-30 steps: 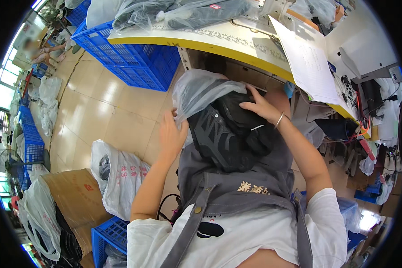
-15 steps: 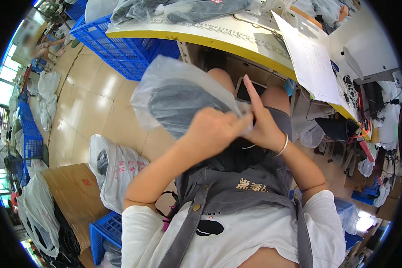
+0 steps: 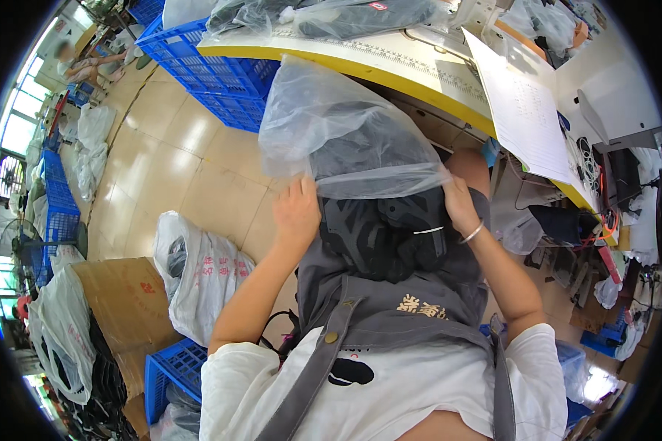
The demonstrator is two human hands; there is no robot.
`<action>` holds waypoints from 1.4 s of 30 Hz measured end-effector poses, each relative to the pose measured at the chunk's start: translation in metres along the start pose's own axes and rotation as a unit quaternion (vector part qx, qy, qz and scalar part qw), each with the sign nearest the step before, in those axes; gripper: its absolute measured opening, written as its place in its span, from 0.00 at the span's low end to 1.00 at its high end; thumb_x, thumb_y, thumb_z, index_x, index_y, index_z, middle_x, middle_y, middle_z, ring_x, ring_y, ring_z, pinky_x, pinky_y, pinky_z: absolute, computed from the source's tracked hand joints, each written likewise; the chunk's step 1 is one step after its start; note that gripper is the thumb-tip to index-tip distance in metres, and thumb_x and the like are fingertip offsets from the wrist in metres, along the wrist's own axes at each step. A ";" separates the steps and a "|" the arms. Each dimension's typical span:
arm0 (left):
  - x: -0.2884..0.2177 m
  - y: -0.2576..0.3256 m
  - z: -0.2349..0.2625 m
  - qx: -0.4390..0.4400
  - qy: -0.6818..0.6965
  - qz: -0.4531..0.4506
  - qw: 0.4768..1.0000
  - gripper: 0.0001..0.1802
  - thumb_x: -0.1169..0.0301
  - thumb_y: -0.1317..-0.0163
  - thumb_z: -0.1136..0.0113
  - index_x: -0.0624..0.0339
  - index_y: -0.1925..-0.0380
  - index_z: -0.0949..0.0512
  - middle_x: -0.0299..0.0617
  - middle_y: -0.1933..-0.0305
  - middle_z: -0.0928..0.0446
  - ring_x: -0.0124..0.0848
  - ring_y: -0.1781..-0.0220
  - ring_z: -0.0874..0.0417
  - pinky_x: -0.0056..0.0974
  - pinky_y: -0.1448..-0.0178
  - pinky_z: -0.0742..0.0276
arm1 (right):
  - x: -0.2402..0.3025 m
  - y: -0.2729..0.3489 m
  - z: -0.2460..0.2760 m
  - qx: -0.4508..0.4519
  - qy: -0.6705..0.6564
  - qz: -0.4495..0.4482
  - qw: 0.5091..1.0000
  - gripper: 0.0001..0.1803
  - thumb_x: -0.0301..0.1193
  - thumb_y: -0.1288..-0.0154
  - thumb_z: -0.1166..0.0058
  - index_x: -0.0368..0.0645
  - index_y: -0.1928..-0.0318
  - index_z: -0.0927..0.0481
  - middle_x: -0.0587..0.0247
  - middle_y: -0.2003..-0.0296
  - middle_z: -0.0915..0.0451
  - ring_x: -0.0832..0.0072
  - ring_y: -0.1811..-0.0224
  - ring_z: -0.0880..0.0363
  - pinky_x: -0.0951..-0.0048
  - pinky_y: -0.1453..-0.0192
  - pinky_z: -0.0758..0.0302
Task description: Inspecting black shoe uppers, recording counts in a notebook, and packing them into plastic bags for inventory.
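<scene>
Clear bag (image 3: 360, 147) partly over black pieces (image 3: 360, 231) on grey apron (image 3: 331, 294).
Left hand (image 3: 298, 211) pinching left corner of bag mouth; right hand (image 3: 463, 206) pinching right corner. Near part of black pieces sticks out of bag, toward apron's upper edge. Bag's far end up by bench (image 3: 360, 53), at its yellow front edge.
</scene>
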State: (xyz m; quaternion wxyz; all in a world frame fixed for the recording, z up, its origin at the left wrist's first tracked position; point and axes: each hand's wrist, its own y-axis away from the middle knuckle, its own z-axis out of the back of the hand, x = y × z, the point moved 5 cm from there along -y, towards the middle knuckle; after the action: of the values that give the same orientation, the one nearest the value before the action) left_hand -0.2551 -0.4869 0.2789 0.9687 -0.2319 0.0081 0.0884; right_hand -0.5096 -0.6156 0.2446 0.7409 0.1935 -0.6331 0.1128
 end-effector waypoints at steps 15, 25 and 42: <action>-0.016 0.030 0.076 0.147 0.301 -0.163 0.928 0.07 0.72 0.46 0.49 0.63 0.67 0.28 0.46 0.64 0.27 0.40 0.62 0.24 0.43 0.61 0.28 | 0.060 0.092 0.020 0.138 0.301 0.172 0.928 0.15 0.33 0.33 0.60 0.36 0.75 0.29 0.55 0.82 0.29 0.63 0.79 0.28 0.67 0.73 0.32; 0.087 -0.147 0.296 -0.092 0.496 0.005 0.864 0.14 0.70 0.36 0.56 0.66 0.65 0.22 0.29 0.78 0.29 0.21 0.71 0.28 0.28 0.64 0.35 | 0.309 0.029 0.005 0.043 0.110 0.236 0.965 0.26 0.40 0.37 0.54 0.45 0.91 0.36 0.70 0.96 0.40 0.84 0.96 0.45 0.82 0.90 0.50; -0.029 -0.207 0.247 0.235 0.565 -0.281 0.739 0.23 0.59 0.43 0.56 0.55 0.94 0.41 0.39 0.81 0.35 0.25 0.78 0.36 0.27 0.71 0.42 | 0.330 0.112 0.061 0.076 0.419 0.367 0.827 0.19 0.42 0.38 0.52 0.36 0.73 0.24 0.61 0.76 0.23 0.79 0.72 0.26 0.82 0.70 0.33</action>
State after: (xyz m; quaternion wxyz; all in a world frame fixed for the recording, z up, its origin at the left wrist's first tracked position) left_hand -0.2539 -0.5618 0.5935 0.7907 0.0045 0.5091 -0.3399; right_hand -0.5534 -0.5663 0.5921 0.8220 -0.0638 -0.2757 0.4942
